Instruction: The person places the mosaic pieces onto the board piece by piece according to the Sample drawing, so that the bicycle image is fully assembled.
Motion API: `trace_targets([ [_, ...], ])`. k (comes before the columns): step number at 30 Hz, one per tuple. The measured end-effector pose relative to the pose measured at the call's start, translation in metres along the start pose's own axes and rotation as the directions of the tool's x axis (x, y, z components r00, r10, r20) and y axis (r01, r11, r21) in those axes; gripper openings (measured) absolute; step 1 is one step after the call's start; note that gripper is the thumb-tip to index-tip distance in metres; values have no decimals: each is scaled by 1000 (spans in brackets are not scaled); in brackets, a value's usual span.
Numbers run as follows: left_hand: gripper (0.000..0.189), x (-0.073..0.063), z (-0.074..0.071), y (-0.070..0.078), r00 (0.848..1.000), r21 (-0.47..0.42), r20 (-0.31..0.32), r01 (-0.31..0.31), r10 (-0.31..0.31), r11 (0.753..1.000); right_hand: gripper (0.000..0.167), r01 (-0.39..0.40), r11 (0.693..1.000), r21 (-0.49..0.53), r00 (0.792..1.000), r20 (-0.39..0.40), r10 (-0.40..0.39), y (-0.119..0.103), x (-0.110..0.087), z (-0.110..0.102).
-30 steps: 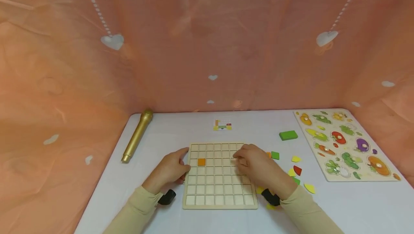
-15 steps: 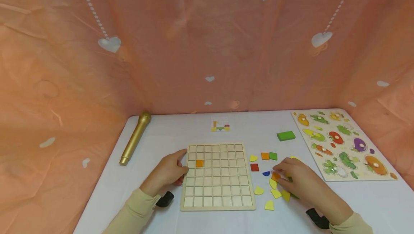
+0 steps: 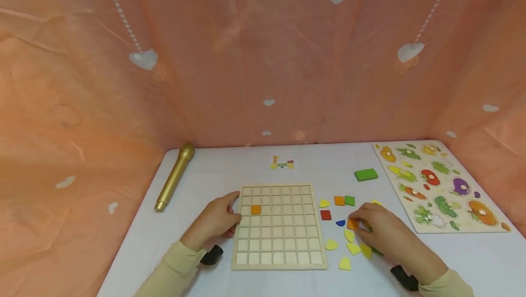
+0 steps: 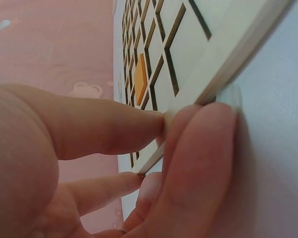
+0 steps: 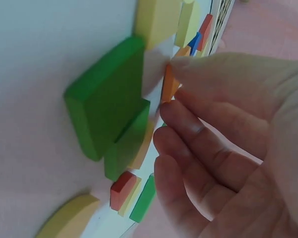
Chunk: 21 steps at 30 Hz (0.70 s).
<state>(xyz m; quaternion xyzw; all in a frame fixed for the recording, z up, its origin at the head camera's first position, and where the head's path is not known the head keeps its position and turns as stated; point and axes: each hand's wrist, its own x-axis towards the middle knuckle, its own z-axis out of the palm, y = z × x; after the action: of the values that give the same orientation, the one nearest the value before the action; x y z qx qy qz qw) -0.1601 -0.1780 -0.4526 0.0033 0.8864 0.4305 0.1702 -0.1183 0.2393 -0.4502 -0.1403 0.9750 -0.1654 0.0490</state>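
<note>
Head view: wooden grid board [image 3: 278,245] lies flat on the table [image 3: 230,171]; one orange square [image 3: 255,209] sits in a cell toward its upper left. Left hand [image 3: 214,218] is at the board's left edge, grip wide, thumb and index well apart, both touching the rim. Right hand [image 3: 380,227] is low among loose pieces right of the board; grip narrow, pinching an orange piece [image 3: 352,224]. Blue half-round [image 3: 340,223] just beside it; red square [image 3: 326,215] nearer the board. Yellow pieces [image 3: 344,263] lie scattered around. Green block [image 3: 366,175] is farther back.

Left wrist view: thumb tip meets the board's edge; whether any finger reaches underneath, cannot tell.

Right wrist view: thumb and finger hold the orange piece; large green piece [image 5: 107,94] lies near the fingertips.
</note>
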Motion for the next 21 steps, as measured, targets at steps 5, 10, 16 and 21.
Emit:
trace_targets([
  [5, 74, 0, 1, 1, 1000, 9, -4, 5, -5, 1000, 24, -5, 1000, -6, 1000, 15, 5, 2, 2, 0],
  [10, 74, 0, 1, 2, 1000, -11, 2, -6, 6, 1000, 23, -13, 1000, -13, 1000, 13, 13, 1, 3, -1],
  [16, 75, -2, 1, 2, 1000, -22, -9, -1, 1, 1000, 21, 45, 999, -3, 998, -38, -45, -10, 10, -2],
  [21, 74, -1, 0, 2, 1000, -7, -2, -2, 2, 1000, 15, 125, 992, 12, 987, -99, -123, -31, 24, 1],
])
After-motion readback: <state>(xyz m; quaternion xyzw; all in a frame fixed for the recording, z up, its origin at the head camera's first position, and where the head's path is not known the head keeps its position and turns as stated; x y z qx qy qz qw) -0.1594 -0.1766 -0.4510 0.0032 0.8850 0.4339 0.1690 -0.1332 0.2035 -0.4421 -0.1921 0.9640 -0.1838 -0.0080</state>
